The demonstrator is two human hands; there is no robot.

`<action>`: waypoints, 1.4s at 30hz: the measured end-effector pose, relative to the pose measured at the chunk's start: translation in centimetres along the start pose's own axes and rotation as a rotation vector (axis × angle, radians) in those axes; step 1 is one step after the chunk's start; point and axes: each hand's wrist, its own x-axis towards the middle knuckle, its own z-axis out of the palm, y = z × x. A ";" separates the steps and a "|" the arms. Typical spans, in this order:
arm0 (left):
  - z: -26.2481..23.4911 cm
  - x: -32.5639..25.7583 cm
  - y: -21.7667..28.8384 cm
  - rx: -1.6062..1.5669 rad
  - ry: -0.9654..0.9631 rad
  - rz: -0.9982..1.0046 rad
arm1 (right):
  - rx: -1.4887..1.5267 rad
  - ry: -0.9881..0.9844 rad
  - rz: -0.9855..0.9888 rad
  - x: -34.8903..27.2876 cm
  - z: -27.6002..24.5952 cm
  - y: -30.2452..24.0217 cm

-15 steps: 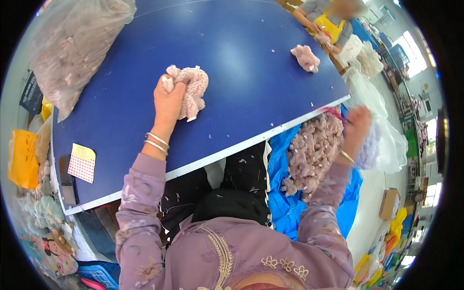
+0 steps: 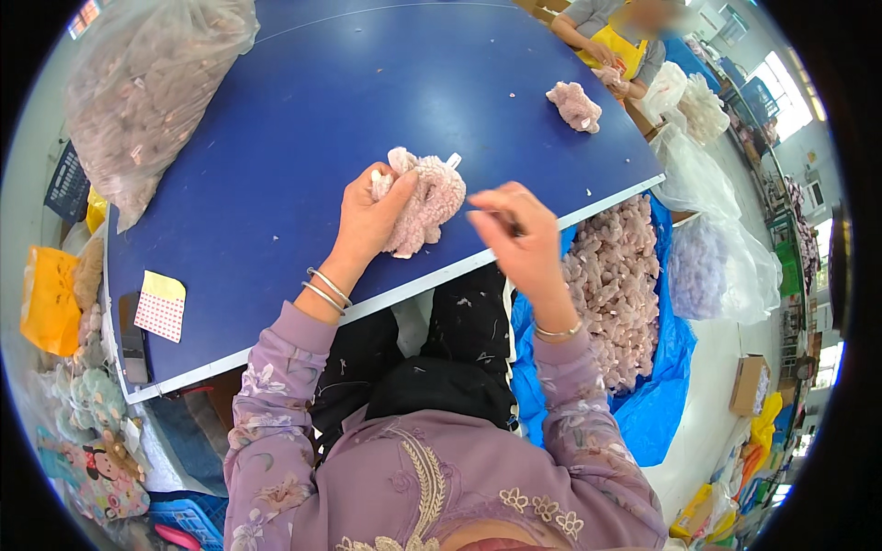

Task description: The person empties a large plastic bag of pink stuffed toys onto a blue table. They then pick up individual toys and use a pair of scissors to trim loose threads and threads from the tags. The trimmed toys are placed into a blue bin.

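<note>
A pale pink fluffy plush toy [image 2: 430,207] is gripped in my left hand [image 2: 369,213], just above the blue tabletop. My thumb presses on its front, and a small white tag sticks out at its upper right. Close to the toy's right side is my right hand [image 2: 524,234], its fingers curled in a pinch. Something dark and blurred shows between them, too unclear to name. A second pink plush piece [image 2: 575,107] lies at the far right of the blue table [image 2: 303,101].
Many pink plush pieces [image 2: 614,285] fill a blue-lined container [image 2: 675,367] at my right. A large clear bag [image 2: 152,92] of plush stands at the far left. A sticker sheet [image 2: 161,308] and phone [image 2: 133,340] lie at the left edge. Across the table sits a person [image 2: 611,46].
My right hand has come from above the plush container over to the toy; the pink-red item near it earlier no longer shows. My left hand has brought the plush toy rightward and nearer.
</note>
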 end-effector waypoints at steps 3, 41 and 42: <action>-0.4 0.1 -0.2 0.006 -0.019 0.015 | -0.112 -0.015 -0.063 1.4 3.7 0.0; -1.1 0.2 0.8 -0.161 -0.353 -0.183 | 1.062 0.142 0.557 -2.6 2.7 4.8; -0.8 0.1 0.7 -0.146 -0.371 -0.145 | 1.059 0.137 0.556 -2.5 2.7 4.9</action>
